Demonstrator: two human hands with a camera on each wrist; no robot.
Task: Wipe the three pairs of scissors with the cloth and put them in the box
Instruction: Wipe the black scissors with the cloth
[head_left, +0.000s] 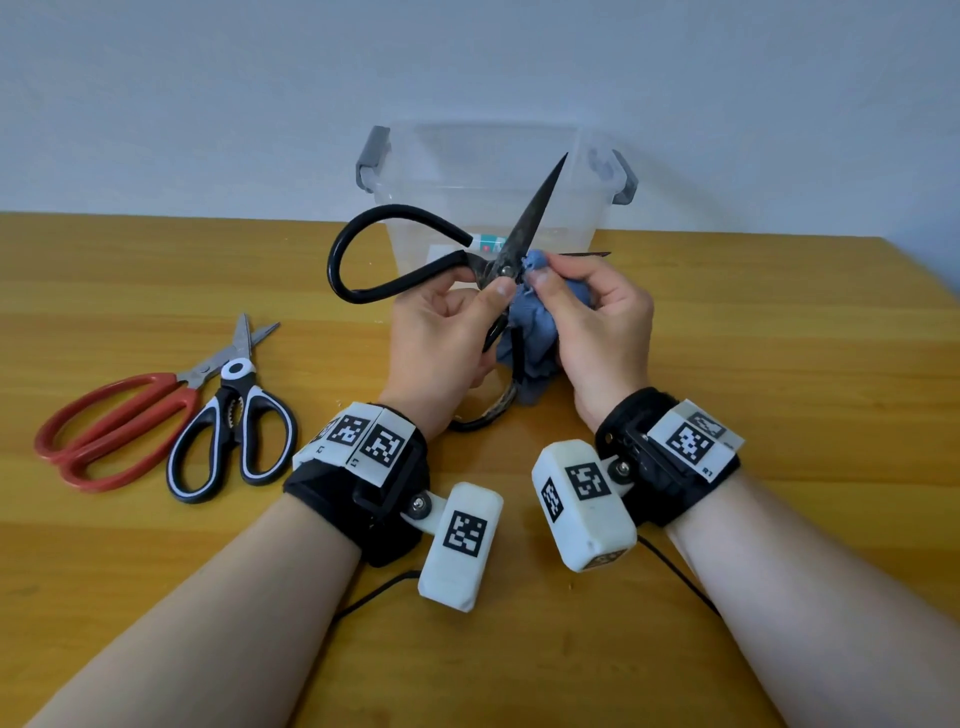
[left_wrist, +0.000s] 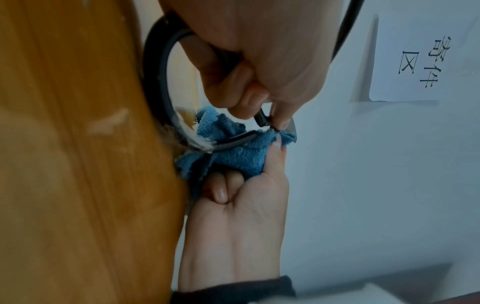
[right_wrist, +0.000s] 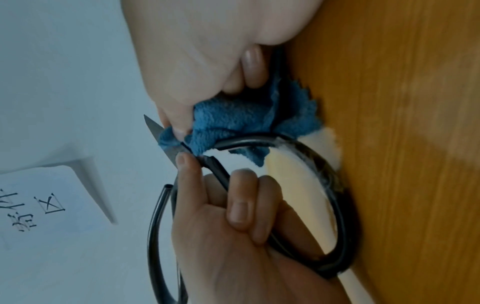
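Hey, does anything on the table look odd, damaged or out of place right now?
The black scissors held in the left hand look worn: dark, mottled blades, open wide, and pale fraying wrap on the lower handle loop. The right hand presses the cloth near the pivot. Nothing is spilled.

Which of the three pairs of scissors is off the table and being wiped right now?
The large black-handled scissors, blades spread open, gripped by the left hand while the right hand rubs the blue cloth near the pivot. The red-handled pair and black-and-white pair lie on the table.

black scissors (head_left: 524, 228) open, held | blue cloth (head_left: 530, 332) at pivot (bunched) | box (head_left: 410, 171) behind
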